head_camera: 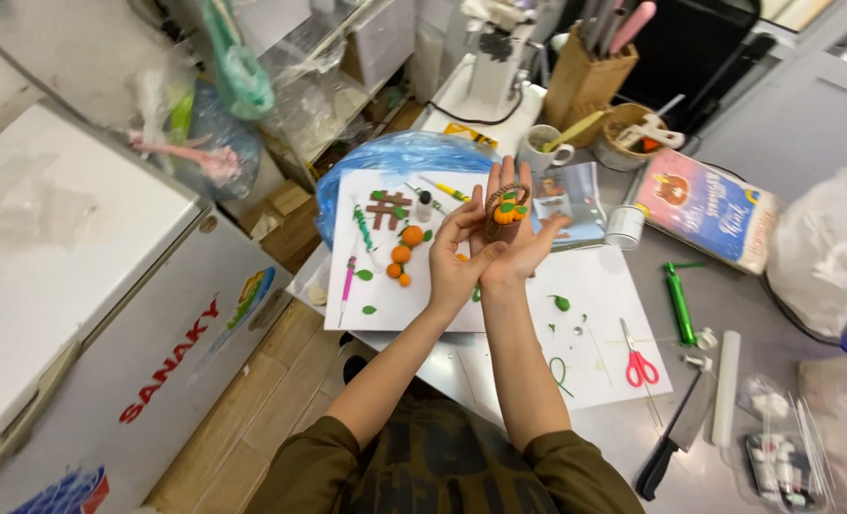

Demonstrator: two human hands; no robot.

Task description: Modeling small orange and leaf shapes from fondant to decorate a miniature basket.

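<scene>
Held up on the flat, open right hand (511,238): a small brown clay basket (506,207) with orange pumpkins and green leaves inside, resting on the palm, fingers straight. Pressed against that hand's edge, the left hand (455,259), open too, gripping nothing. Below the hands, white paper (385,305) with loose clay pumpkins (403,252); right of them, red scissors (640,362).

A white plastic bag (828,249) is cut off at the right edge.
</scene>
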